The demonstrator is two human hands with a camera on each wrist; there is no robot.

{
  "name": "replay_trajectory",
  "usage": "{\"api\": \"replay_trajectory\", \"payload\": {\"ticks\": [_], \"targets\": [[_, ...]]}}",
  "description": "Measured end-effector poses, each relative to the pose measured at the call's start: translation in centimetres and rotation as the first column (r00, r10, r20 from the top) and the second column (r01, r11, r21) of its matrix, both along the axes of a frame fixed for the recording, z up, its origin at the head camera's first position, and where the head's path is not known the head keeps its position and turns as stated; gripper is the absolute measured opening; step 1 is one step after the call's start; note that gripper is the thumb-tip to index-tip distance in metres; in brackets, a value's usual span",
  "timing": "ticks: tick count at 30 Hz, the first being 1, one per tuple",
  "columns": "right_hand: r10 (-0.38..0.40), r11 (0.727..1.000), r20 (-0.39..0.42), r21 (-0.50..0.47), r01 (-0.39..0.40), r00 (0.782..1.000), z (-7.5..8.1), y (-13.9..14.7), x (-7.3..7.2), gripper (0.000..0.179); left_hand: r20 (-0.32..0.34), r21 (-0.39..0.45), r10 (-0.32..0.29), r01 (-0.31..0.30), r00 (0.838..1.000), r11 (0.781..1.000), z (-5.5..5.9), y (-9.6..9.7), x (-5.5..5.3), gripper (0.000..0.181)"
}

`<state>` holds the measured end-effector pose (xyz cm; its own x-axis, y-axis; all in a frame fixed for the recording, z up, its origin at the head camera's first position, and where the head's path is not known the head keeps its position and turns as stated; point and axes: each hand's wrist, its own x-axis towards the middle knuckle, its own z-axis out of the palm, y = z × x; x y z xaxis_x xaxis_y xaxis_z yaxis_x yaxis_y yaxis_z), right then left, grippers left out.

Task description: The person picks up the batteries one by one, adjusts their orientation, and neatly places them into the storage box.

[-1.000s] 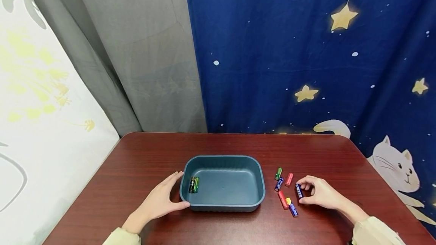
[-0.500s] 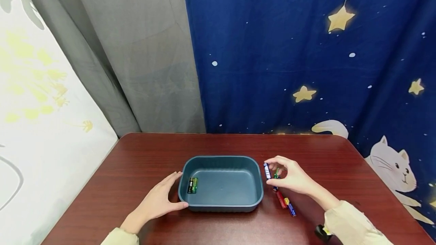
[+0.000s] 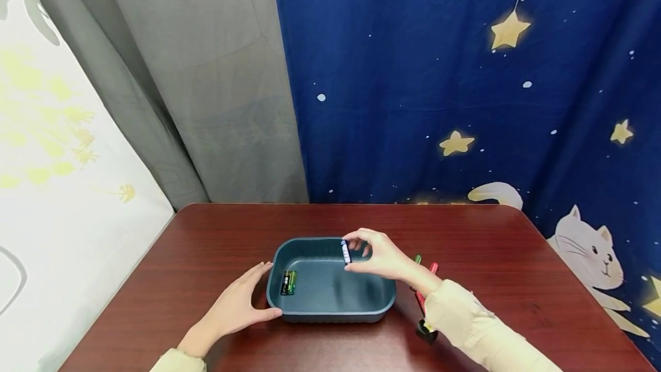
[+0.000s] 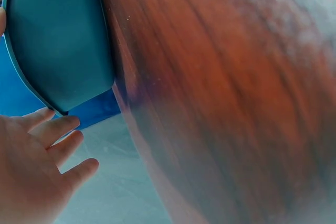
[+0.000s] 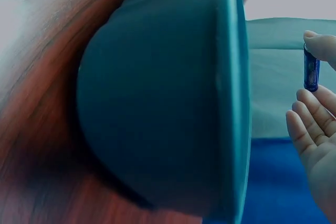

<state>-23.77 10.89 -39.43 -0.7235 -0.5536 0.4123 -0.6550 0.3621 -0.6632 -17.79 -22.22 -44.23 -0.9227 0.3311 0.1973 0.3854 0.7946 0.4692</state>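
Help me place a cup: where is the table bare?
The table is bare left of the left hand, between tub and far edge, and right of the right sleeve. Crowded: right of the tub, where batteries lie, partly hidden.

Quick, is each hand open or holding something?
Left hand: open, touching the left end of the teal bin.
Right hand: pinching a blue battery by its ends above the bin.

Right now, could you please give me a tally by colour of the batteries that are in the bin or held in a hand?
Green-and-black batteries, in the bin: 2
Blue battery, in the right hand: 1
Total: 3
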Motion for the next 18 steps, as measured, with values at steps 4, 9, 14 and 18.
{"api": "replay_trajectory", "payload": {"ticks": [4, 9, 14, 18], "targets": [[0.022, 1.000, -0.002, 0.020, -0.022, 1.000, -0.7, -1.9, -0.5, 0.048, -0.004, 0.003, 0.003, -0.003, 1.000, 1.000, 0.0, 0.0, 0.1, 0.089], [0.050, 0.998, 0.039, 0.030, -0.051, 0.998, -1.7, -3.7, -0.8, 0.049, -0.001, -0.002, 0.005, -0.005, 1.000, 1.000, -0.1, 0.1, 0.1, 0.089], [0.037, 0.997, 0.082, 0.072, -0.043, 0.996, -2.5, -5.4, -1.0, 0.049, 0.012, 0.007, 0.012, -0.013, 1.000, 1.000, -0.1, 0.1, 0.1, 0.090], [0.014, 0.992, 0.071, 0.123, -0.023, 0.997, -3.2, -6.9, -1.3, 0.049, 0.015, 0.012, 0.013, -0.013, 1.000, 1.000, 0.0, 0.2, 0.1, 0.090]]}}
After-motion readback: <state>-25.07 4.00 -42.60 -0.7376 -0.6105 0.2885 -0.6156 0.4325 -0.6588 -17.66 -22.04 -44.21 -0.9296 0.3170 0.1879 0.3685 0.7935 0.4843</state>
